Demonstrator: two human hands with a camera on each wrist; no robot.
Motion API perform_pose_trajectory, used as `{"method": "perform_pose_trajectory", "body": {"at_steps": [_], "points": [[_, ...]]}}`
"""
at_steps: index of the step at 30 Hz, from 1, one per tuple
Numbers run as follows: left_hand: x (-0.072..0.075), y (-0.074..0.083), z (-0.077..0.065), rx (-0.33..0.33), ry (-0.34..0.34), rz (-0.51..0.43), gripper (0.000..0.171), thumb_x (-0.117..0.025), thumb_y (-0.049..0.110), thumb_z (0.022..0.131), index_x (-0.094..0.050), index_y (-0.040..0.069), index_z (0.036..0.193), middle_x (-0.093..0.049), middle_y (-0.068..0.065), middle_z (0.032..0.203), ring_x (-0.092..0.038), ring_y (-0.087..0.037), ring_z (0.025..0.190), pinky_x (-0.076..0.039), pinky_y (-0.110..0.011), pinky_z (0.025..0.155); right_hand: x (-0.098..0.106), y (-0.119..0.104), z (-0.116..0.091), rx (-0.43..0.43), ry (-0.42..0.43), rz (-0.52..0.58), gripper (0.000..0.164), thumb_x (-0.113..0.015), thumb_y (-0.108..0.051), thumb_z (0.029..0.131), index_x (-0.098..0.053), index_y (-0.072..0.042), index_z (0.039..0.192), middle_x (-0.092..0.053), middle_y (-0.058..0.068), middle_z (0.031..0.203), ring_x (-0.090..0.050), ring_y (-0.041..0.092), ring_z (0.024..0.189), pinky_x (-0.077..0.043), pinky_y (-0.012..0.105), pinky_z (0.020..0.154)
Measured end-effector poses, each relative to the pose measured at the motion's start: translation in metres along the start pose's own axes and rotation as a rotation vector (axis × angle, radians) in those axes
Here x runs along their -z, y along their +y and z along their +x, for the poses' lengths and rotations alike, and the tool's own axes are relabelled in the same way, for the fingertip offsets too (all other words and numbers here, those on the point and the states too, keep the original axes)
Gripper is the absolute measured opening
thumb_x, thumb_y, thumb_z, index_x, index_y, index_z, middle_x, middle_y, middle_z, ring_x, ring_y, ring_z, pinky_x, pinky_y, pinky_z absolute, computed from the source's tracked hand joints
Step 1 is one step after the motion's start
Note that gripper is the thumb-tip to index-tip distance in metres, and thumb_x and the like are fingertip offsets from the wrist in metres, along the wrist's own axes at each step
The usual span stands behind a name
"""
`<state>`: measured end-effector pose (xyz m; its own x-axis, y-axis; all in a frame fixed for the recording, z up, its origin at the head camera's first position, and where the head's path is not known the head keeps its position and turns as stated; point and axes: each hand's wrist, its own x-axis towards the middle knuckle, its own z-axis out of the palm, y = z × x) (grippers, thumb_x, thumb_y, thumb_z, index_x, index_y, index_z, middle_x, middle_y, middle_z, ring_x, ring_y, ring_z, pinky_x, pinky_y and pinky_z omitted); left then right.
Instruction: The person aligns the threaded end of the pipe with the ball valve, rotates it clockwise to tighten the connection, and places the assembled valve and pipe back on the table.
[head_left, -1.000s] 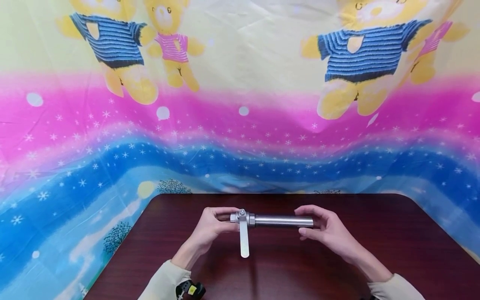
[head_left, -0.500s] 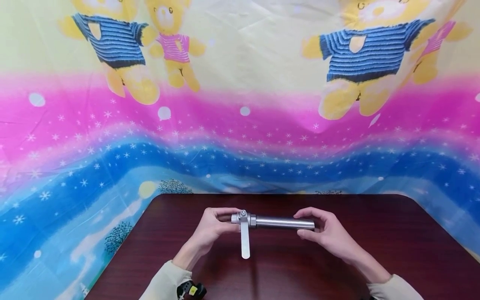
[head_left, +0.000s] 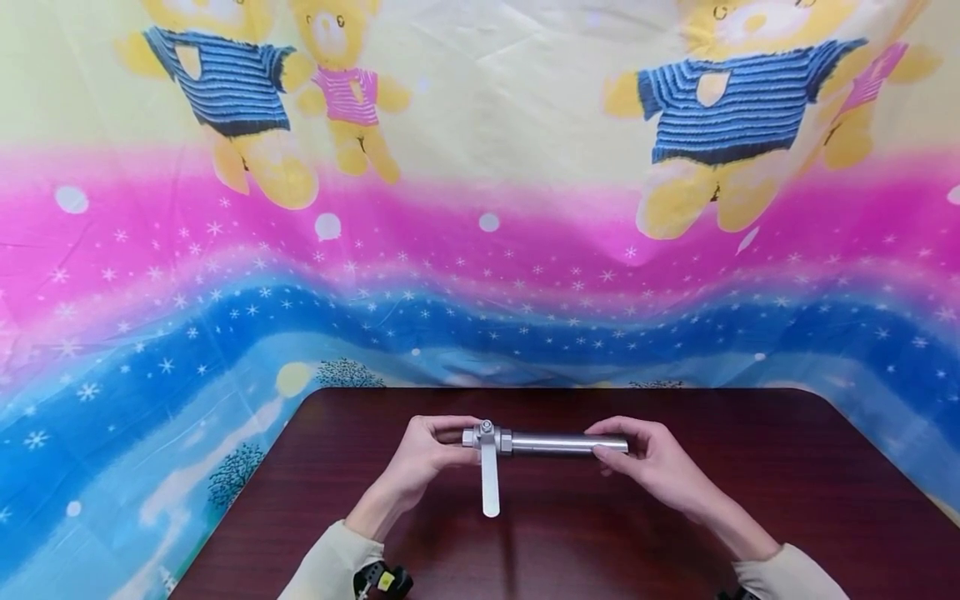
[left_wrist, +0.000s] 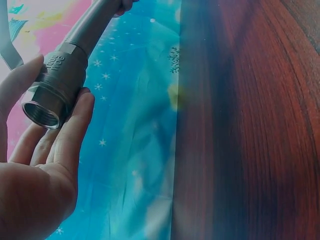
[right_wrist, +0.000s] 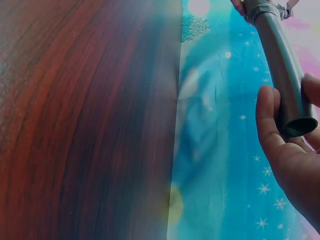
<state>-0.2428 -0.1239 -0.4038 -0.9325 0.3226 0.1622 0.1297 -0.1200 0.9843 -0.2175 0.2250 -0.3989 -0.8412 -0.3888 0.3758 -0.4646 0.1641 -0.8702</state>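
A steel ball valve is held up over the table, its flat lever handle pointing toward the person. A smooth metal pipe extends from the valve's right end. My left hand grips the valve body between thumb and fingers; in the left wrist view the valve's threaded open end faces the palm. On the pipe's free end, my right hand pinches with thumb in front and fingers behind. The right wrist view shows the pipe's hollow end between thumb and fingers.
The dark red-brown wooden table lies beneath both hands. Behind it hangs a cloth backdrop printed with bears and snowflakes, meeting the table's back edge. A black wrist device sits at the left sleeve.
The right thumb has moved up onto the front of the pipe, and the right fingers have closed in on it. The left hand and valve stay nearly still.
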Motion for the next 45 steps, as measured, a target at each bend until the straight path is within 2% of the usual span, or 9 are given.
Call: {"method": "perform_pose_trajectory", "body": {"at_steps": [6,11,17,22,28,32,38,43,45], "points": [[-0.0015,0.0002,0.0000,0.005,-0.005,0.007,0.049,-0.082,-0.010,0.076,-0.072,-0.011,0.124,-0.078,-0.016,0.103,-0.075,-0.017,0.092,-0.061,-0.033,0.082,0.0009,-0.0013,0.0011,-0.004,-0.013,-0.018,0.034,-0.079,-0.001,0.093,-0.066,-0.001,0.125,-0.069,0.021,0.110,-0.071,0.024,0.085,-0.060,0.033,0.070],[-0.0023,0.0018,-0.0005,-0.001,-0.006,0.008,0.049,-0.082,-0.009,0.076,-0.072,-0.011,0.124,-0.078,-0.016,0.103,-0.075,-0.017,0.091,-0.061,-0.032,0.081,0.0019,-0.0007,0.0006,-0.024,-0.025,-0.031,0.024,-0.071,-0.007,0.101,-0.069,0.000,0.123,-0.072,0.020,0.102,-0.072,0.027,0.080,-0.062,0.037,0.072],[-0.0021,0.0008,0.0008,0.001,-0.010,0.009,0.049,-0.082,-0.009,0.076,-0.071,-0.011,0.124,-0.078,-0.017,0.103,-0.075,-0.017,0.092,-0.060,-0.032,0.082,0.0015,0.0002,0.0022,0.017,-0.021,-0.043,0.035,-0.080,-0.003,0.092,-0.066,-0.002,0.124,-0.070,0.017,0.110,-0.070,0.023,0.085,-0.059,0.033,0.070],[-0.0015,0.0005,0.0006,0.000,-0.004,0.005,0.049,-0.082,-0.009,0.076,-0.071,-0.012,0.124,-0.078,-0.017,0.102,-0.075,-0.017,0.091,-0.061,-0.032,0.082,0.0011,0.0006,0.0031,-0.017,-0.038,-0.036,0.024,-0.072,-0.006,0.100,-0.069,0.001,0.124,-0.072,0.017,0.098,-0.073,0.029,0.075,-0.062,0.038,0.071],[-0.0002,0.0000,0.0003,-0.006,-0.011,0.010,0.049,-0.082,-0.009,0.076,-0.072,-0.012,0.124,-0.078,-0.016,0.102,-0.075,-0.018,0.092,-0.061,-0.033,0.082,0.0011,0.0030,0.0041,0.009,-0.043,-0.019,0.035,-0.080,0.000,0.091,-0.065,0.000,0.123,-0.070,0.017,0.105,-0.070,0.025,0.082,-0.060,0.033,0.069],[-0.0006,0.0003,0.0006,-0.007,-0.015,0.005,0.049,-0.082,-0.009,0.076,-0.072,-0.011,0.124,-0.078,-0.016,0.102,-0.075,-0.018,0.092,-0.061,-0.033,0.082,0.0024,0.0018,0.0040,-0.029,-0.048,-0.032,0.024,-0.073,-0.004,0.099,-0.069,0.001,0.122,-0.070,0.016,0.090,-0.071,0.027,0.073,-0.062,0.037,0.068],[-0.0010,-0.0002,0.0000,-0.008,-0.013,0.000,0.049,-0.082,-0.009,0.076,-0.071,-0.012,0.123,-0.078,-0.016,0.102,-0.075,-0.017,0.091,-0.061,-0.032,0.082,0.0019,-0.0002,0.0050,-0.015,-0.057,-0.014,0.037,-0.079,-0.002,0.093,-0.065,0.001,0.127,-0.069,0.020,0.107,-0.070,0.026,0.080,-0.062,0.037,0.067],[-0.0019,-0.0013,0.0001,-0.006,-0.007,0.002,0.049,-0.083,-0.009,0.076,-0.072,-0.010,0.123,-0.078,-0.016,0.102,-0.075,-0.017,0.091,-0.061,-0.032,0.082,0.0036,0.0008,0.0049,-0.062,-0.048,-0.056,0.026,-0.076,-0.008,0.097,-0.070,0.001,0.121,-0.072,0.017,0.092,-0.071,0.027,0.074,-0.061,0.036,0.069],[-0.0023,-0.0011,0.0002,-0.011,-0.003,0.003,0.049,-0.083,-0.010,0.075,-0.073,-0.010,0.123,-0.078,-0.017,0.102,-0.075,-0.018,0.092,-0.061,-0.033,0.082,0.0042,0.0014,0.0052,-0.079,-0.051,-0.048,0.027,-0.075,-0.010,0.099,-0.071,0.000,0.124,-0.073,0.017,0.095,-0.072,0.028,0.076,-0.062,0.038,0.071]]}}
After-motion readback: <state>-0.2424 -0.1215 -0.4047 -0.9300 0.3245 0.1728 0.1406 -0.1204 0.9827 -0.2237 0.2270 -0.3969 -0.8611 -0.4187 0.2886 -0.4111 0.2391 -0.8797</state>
